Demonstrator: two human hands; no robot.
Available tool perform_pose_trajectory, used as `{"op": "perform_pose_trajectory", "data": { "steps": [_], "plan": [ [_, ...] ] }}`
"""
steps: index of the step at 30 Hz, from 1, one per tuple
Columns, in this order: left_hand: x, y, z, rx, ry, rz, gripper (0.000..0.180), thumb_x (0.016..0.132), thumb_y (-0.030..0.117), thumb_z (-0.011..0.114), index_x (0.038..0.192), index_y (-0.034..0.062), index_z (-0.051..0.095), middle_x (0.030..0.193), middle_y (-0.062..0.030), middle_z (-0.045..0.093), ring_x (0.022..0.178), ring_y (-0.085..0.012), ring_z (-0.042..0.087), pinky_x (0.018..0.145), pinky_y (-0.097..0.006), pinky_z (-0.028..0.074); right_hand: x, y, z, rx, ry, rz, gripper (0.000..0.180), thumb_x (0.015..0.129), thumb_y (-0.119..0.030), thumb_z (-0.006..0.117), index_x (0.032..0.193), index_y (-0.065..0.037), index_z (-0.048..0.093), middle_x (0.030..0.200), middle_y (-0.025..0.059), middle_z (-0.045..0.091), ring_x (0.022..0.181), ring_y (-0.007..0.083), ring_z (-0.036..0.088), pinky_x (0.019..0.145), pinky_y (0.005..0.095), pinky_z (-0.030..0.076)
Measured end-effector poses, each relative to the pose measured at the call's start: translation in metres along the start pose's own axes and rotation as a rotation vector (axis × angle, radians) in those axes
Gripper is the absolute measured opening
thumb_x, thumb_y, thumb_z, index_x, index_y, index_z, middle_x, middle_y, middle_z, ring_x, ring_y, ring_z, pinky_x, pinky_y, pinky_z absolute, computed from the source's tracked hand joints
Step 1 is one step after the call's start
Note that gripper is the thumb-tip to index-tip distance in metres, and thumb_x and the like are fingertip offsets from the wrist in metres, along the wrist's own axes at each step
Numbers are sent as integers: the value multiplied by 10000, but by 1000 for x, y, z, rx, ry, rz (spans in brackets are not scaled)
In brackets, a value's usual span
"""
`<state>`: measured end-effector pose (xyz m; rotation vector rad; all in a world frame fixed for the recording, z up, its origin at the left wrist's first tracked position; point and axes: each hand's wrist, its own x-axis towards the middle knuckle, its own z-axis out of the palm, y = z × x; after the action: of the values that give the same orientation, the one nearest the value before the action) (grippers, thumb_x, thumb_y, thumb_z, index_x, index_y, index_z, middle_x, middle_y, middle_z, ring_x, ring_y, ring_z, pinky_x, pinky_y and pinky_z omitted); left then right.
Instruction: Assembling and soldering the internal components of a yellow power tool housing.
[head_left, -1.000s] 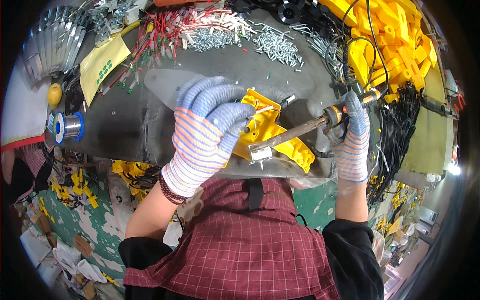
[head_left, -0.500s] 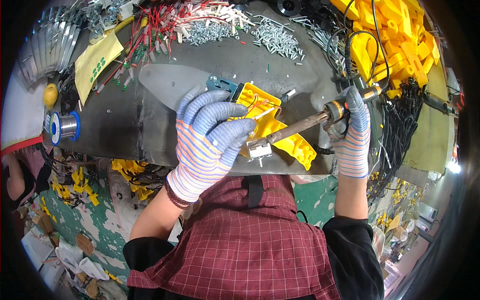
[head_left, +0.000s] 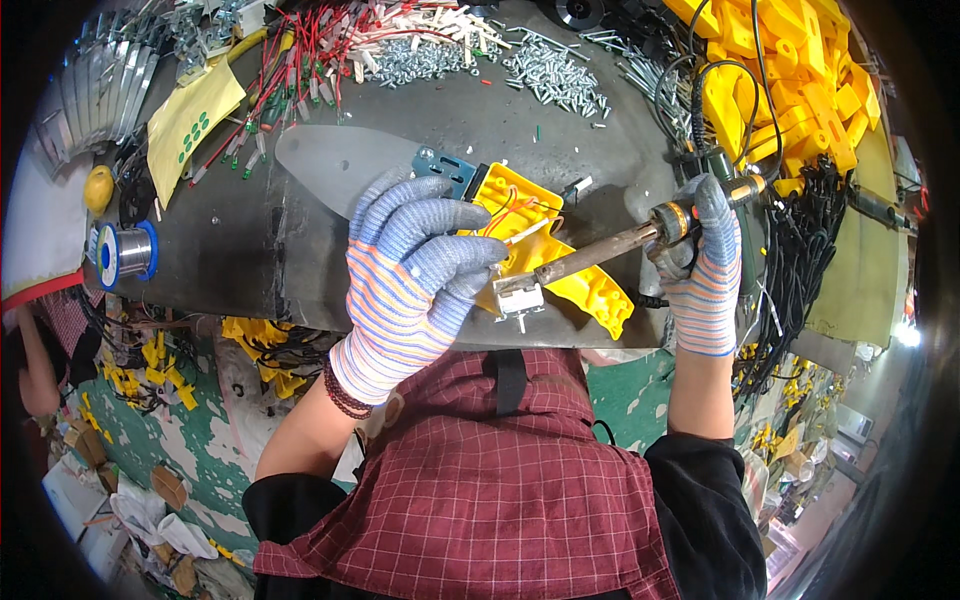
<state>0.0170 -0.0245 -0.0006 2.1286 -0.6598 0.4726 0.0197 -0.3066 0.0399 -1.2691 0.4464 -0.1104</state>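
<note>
Yellow plastic housing (head_left: 580, 288) lies near the front edge of a dark work surface (head_left: 430, 110) as a gloved right hand (head_left: 704, 270) clamps its fingers around a soldering iron (head_left: 605, 248), tip angled toward a small white component (head_left: 520, 298). Beside it, the left hand (head_left: 410, 270) has thumb and forefinger close together; their hold cannot be told. A solder spool (head_left: 128, 255) sits near the front left corner.

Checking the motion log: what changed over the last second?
The soldering iron in the right hand has moved rightward, its tip no longer over the left end of the white part. The left hand has lowered toward the wearer, uncovering the blue-green bracket. No visible grip change; yellow housing and solder spool stay put.
</note>
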Motion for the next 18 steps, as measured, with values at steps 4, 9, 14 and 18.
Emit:
{"op": "perform_pose_trajectory", "data": {
  "steps": [4, 9, 14, 18],
  "plan": [
    [1, 0, 1, 36, 12, 9, 161, 744, 225, 733, 905, 221, 725, 1044, 7, 660, 1089, -285, 563, 1037, -484, 385, 4, 0, 2, -70, -33, -53, 197, 913, -307, 705, 967, -143, 610, 780, -11, 626, 640, 103, 623, 566, 247, 525],
    [2, 2, 0, 48, 9, 12, 127, 775, 222, 729, 901, 206, 727, 1038, -13, 662, 1091, -306, 568, 1028, -490, 393, 8, -1, -5, -38, -158, -15, 210, 924, -318, 692, 980, -138, 600, 764, -22, 606, 617, 88, 607, 535, 239, 503],
    [2, 4, 0, 77, -10, 26, 80, 807, 209, 726, 884, 185, 721, 1036, -35, 660, 1104, -327, 567, 1023, -496, 399, 8, 6, -7, 39, -139, -65, 203, 937, -317, 677, 1001, -140, 603, 826, -24, 616, 623, 88, 609, 548, 246, 510],
    [1, 3, 0, 73, -4, 16, 86, 804, 206, 730, 888, 190, 723, 1038, -31, 658, 1113, -324, 565, 1027, -491, 397, 6, 4, -9, 102, -201, -49, 204, 942, -317, 669, 1016, -136, 608, 839, -25, 616, 633, 94, 610, 554, 254, 514]
  ]
}}
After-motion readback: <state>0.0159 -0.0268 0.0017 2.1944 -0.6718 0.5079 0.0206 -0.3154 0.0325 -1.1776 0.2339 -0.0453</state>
